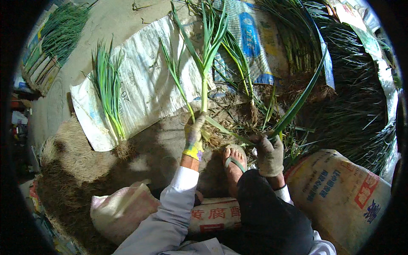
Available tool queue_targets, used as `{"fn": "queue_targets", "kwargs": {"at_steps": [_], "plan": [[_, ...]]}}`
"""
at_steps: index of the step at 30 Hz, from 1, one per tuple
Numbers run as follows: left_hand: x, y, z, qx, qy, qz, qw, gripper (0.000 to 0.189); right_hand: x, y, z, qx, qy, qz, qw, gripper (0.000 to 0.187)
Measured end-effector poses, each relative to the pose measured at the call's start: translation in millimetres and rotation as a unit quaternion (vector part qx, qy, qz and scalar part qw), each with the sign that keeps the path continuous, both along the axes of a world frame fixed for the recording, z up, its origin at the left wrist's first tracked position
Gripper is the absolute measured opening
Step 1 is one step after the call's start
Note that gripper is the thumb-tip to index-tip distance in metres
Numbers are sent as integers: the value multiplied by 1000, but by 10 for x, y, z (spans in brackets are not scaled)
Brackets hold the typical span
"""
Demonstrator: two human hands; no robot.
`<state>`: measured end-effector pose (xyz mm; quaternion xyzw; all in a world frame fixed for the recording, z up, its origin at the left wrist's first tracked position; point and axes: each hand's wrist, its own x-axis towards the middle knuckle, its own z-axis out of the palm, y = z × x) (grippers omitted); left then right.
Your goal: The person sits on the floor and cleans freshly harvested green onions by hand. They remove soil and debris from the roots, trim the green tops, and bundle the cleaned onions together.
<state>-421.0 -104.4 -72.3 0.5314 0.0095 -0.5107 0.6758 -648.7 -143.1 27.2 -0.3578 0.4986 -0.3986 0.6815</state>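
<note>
Both my hands wear work gloves. My left hand is closed around the lower stems of a leek-like plant, its roots hanging beside the glove and its leaves fanned upward; a thinner stalk also rises from the same hand. My right hand grips a long, wide green leaf that points up to the right. A pale leaf strip stretches between the two hands. On a white woven sack at the left lies a small bundle of green plants with roots at its lower end.
Loose plants and leaf scraps lie ahead. Large heaps of green plants fill the right side. Bundles stand far left. A printed sack is beside my right knee; a mass of roots lies at left.
</note>
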Motion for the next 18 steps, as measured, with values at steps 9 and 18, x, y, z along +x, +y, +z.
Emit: {"fn": "queue_targets", "kwargs": {"at_steps": [9, 18], "plan": [[-289, -200, -176, 61, -67, 57, 994, 23, -227, 211, 229, -1, -20, -57, 998, 18], [29, -341, -70, 65, -184, 111, 974, 29, -581, 30, 400, -64, 24, -155, 986, 13]]}}
